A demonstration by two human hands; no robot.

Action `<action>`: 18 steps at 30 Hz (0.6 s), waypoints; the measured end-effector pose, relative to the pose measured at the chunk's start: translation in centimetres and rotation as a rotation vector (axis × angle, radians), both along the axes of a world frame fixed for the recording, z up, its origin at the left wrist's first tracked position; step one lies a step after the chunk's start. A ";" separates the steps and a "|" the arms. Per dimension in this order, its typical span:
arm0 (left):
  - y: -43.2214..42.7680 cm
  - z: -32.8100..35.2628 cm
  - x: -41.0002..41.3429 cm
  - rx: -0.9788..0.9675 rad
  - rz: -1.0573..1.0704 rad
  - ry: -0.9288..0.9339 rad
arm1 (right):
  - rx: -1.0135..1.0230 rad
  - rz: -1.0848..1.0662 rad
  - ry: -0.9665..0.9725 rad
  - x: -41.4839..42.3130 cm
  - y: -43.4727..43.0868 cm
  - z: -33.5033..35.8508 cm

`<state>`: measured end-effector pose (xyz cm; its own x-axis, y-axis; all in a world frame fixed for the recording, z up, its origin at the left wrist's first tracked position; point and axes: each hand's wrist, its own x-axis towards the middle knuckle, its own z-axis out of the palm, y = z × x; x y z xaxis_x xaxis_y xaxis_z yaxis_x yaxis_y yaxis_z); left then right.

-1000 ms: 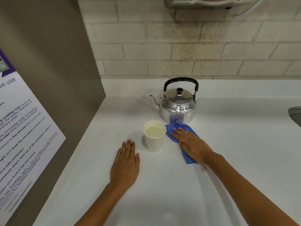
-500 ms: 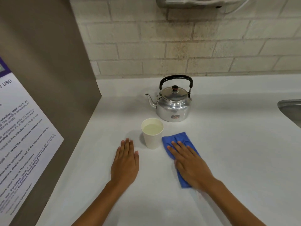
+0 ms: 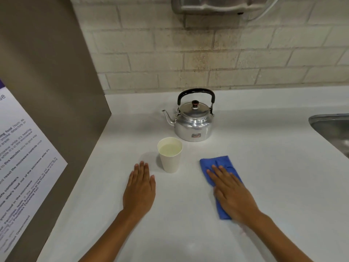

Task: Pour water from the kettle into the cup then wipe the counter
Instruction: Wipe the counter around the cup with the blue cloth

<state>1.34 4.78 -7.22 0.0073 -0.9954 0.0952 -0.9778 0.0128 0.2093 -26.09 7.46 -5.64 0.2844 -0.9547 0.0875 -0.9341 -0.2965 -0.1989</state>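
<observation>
We judge pour done: cup (image 3: 170, 155) full. Wipe step underway; right hand (image 3: 231, 193) flat on cloth (image 3: 220, 162), left hand (image 3: 140, 186) flat on desk (image 3: 264, 157). Next: sweep w/o nudging cup.

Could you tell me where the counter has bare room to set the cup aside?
Bare: between kettle and sink, and left of the cup toward the panel. Crowded: cup, left hand, cloth under right hand.

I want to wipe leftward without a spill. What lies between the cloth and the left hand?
The cup, filled with liquid, stands between the cloth and the left hand, slightly farther back, in the head view.
</observation>
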 end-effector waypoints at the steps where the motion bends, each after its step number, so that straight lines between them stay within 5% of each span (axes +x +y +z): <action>1: 0.0 0.0 0.0 0.001 0.003 0.001 | -0.005 -0.060 0.029 -0.5 -0.5 0.3; 5: -0.1 0.2 -0.1 0.012 0.009 0.051 | 0.001 -0.111 0.088 2.0 0.6 1.2; 12: 1.0 0.9 0.1 -0.169 0.079 0.410 | 0.052 0.234 0.303 5.8 4.6 2.9; 18: 2.3 1.4 -1.1 -0.160 -0.023 0.463 | 0.124 0.391 0.414 6.5 4.4 3.3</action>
<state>0.27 7.12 -5.79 0.0628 -0.9691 0.2385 -0.7816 0.1009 0.6156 -19.64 11.82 -2.36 0.6043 -0.7679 -0.2123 -0.7673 -0.6327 0.1045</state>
